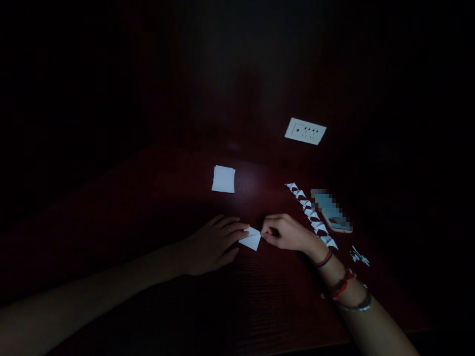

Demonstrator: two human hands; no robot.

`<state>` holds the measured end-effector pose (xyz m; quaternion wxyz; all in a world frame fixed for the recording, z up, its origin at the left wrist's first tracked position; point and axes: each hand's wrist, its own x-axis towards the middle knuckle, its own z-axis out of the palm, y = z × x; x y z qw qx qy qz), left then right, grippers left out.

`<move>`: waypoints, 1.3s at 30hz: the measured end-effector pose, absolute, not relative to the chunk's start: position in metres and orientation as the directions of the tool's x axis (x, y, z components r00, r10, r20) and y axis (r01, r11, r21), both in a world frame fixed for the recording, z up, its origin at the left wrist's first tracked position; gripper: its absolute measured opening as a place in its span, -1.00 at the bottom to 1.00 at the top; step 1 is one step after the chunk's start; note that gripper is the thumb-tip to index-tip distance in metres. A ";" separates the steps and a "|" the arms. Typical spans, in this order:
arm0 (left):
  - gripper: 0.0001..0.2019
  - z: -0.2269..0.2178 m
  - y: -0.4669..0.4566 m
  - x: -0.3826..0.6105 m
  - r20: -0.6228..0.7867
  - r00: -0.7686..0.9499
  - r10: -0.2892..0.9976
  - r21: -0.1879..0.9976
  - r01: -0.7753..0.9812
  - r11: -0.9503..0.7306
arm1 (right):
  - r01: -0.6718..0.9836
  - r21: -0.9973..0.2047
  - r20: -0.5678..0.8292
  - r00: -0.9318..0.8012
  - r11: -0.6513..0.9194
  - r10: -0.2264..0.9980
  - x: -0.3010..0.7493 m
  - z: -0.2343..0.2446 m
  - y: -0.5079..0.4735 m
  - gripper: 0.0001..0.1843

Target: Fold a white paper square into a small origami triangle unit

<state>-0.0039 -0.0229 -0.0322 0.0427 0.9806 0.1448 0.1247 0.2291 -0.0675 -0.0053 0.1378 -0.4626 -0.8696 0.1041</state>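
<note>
A small white sheet of paper [251, 240] with a crease or folded edge across it lies on the dark red table between my hands. My left hand [217, 242] rests flat with fingers stretched out, its fingertips pressing on the paper's left part. At the paper's right corner, my right hand [284, 231] is closed in a pinch on the paper. A stack of white square paper [223, 179] lies farther back, beyond my left hand. To the right of my right hand runs a slanting row of several folded white paper pieces [310, 213].
A phone [332, 211] lies right of the folded row, its screen blurred out. Nearer me on the right is a small heap of thin white scraps [359, 256]. A white power socket panel [305, 131] is at the back. The surroundings are very dark.
</note>
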 end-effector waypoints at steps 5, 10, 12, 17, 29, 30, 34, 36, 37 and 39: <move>-0.61 -0.030 -0.025 -0.006 0.232 0.920 0.315 0.154 0.285 -0.946 | 0.766 -0.343 0.148 -0.528 0.544 0.836 0.229 -0.002 -0.066 -0.86; -0.59 -0.030 -0.025 -0.006 0.283 0.896 0.342 0.214 0.288 -0.933 | 0.724 -0.402 0.135 -0.559 0.560 0.818 0.228 -0.003 -0.065 -0.64; -0.58 -0.030 -0.025 -0.005 0.318 0.877 0.361 0.252 0.289 -0.924 | 0.712 -0.418 0.132 -0.567 0.564 0.813 0.226 -0.004 -0.066 -0.62; -0.59 -0.028 -0.024 -0.005 0.343 0.846 0.407 0.303 0.311 -0.901 | 0.731 -0.402 0.122 -0.554 0.551 0.824 0.221 -0.001 -0.069 -0.62; -0.70 -0.025 -0.022 -0.007 0.303 0.852 0.427 0.295 0.342 -0.892 | 0.757 -0.468 0.167 -0.432 0.457 0.886 0.204 -0.006 -0.073 -0.72; -0.68 -0.024 -0.022 -0.007 0.302 0.851 0.430 0.304 0.342 -0.889 | 0.751 -0.484 0.172 -0.421 0.448 0.891 0.203 -0.007 -0.073 -0.74; -0.78 -0.023 -0.021 -0.006 0.301 0.830 0.469 0.360 0.356 -0.862 | 0.736 -0.533 0.180 -0.383 0.418 0.906 0.199 -0.010 -0.072 -0.80; -0.81 -0.026 -0.019 -0.005 0.334 0.783 0.525 0.375 0.400 -0.836 | 0.734 -0.549 0.172 -0.369 0.400 0.913 0.199 -0.011 -0.072 -0.82; -0.81 -0.028 -0.017 -0.004 0.352 0.756 0.551 0.375 0.425 -0.824 | 0.735 -0.555 0.168 -0.360 0.389 0.918 0.198 -0.012 -0.071 -0.83; -0.79 -0.032 -0.014 -0.002 0.360 0.730 0.581 0.377 0.455 -0.807 | 0.738 -0.563 0.159 -0.345 0.372 0.925 0.198 -0.013 -0.070 -0.83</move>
